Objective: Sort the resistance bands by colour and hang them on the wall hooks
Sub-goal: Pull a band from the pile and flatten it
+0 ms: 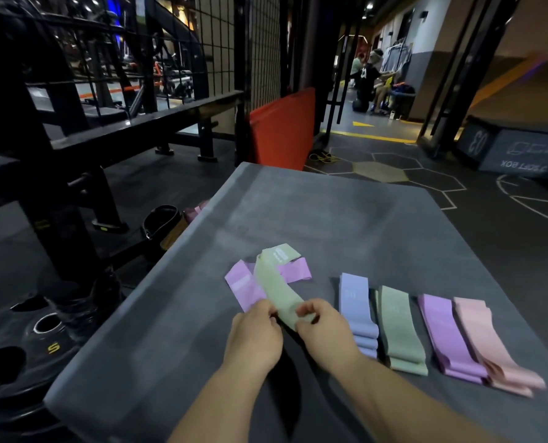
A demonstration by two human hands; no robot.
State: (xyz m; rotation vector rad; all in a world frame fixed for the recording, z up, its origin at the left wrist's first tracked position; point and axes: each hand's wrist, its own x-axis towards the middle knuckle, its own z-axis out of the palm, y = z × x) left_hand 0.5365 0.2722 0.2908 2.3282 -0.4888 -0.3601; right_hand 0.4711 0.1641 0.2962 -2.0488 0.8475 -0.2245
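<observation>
A pale green resistance band point(277, 284) lies across a pink-purple band point(245, 284) in the middle of the grey padded box top point(298, 212). My left hand point(255, 337) and my right hand point(325, 329) both pinch the near end of the green band. To the right lie four sorted piles side by side: blue-lilac bands point(357, 311), green bands point(400, 327), purple bands point(448, 337) and peach-pink bands point(490, 343). No wall hooks are in view.
Black weight plates point(39, 340) lie on the floor at the left, beside a black rack frame point(58, 187). A wire grid panel point(202, 43) and an orange mat point(282, 129) stand behind the box. A dark plyo box point(506, 145) sits at far right. People are far down the corridor.
</observation>
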